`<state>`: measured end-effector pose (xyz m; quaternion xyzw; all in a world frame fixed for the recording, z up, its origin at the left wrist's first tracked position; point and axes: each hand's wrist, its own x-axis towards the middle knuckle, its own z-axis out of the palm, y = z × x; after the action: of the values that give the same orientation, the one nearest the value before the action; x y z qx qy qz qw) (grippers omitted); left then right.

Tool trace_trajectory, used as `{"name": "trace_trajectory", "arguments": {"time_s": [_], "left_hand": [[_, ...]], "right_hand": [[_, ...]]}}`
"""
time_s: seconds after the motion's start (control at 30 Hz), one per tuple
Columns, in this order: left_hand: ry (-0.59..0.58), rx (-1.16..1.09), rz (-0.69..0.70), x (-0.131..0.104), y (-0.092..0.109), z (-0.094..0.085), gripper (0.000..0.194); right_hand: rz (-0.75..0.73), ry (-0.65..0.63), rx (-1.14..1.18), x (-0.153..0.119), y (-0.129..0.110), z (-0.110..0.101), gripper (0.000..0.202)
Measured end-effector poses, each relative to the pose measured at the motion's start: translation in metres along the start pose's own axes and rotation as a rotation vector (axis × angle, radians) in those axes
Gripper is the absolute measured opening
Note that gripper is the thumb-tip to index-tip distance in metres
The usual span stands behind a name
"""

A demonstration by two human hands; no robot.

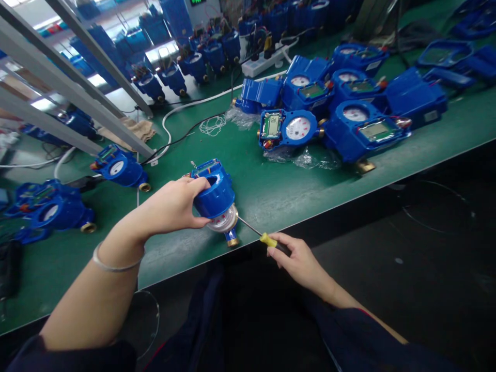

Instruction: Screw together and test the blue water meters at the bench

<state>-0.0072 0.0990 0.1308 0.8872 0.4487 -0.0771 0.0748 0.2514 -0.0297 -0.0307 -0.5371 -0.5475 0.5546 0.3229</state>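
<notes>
Screwdriver with thin metal shaft and yellow-and-black handle is held by the right hand, near right of the clear round dial body. Handle is pinched between thumb and fingers; tip is set at the dial body's right rim. Brass threaded pipe end is seen just below it, over the flat green tabletop, close to the front edge. Blue round plastic housing is tilted directly above the dial body, gripped by the left hand: thumb low by the bottom rim, fingers curled at the top opening. Farther, left of the dial body, a blue plastic meter with white dial is placed. Beyond, to its right, blue meters with dials and rectangular displays are clustered, clear crumpled plastic film alongside. Farthest, past the dial body, a white rectangular power strip and a row of blue wired meters are seen.
</notes>
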Motion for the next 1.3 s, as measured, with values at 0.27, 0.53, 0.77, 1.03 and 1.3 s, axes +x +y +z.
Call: {"name": "trace_trajectory", "arguments": {"time_s": [0.27, 0.53, 0.77, 1.03, 1.3], "left_hand": [[-0.002, -0.003, -0.004, 0.002, 0.002, 0.005, 0.037], [0.010, 0.036, -0.006, 0.006, 0.009, 0.007, 0.036], [0.000, 0.027, -0.020, 0.005, 0.009, 0.008, 0.034], [0.009, 0.028, -0.021, 0.006, 0.013, 0.004, 0.035], [0.011, 0.032, -0.007, 0.007, 0.013, 0.009, 0.035]], "right_hand": [[-0.098, 0.032, -0.008, 0.005, -0.008, 0.004, 0.033], [-0.211, -0.010, 0.087, -0.002, -0.002, -0.011, 0.022], [-0.374, 0.222, -0.243, 0.004, 0.005, -0.010, 0.024], [-0.506, 0.257, -0.231, 0.010, 0.002, 0.003, 0.025], [-0.528, 0.273, -0.150, 0.007, 0.008, -0.005, 0.026]]}}
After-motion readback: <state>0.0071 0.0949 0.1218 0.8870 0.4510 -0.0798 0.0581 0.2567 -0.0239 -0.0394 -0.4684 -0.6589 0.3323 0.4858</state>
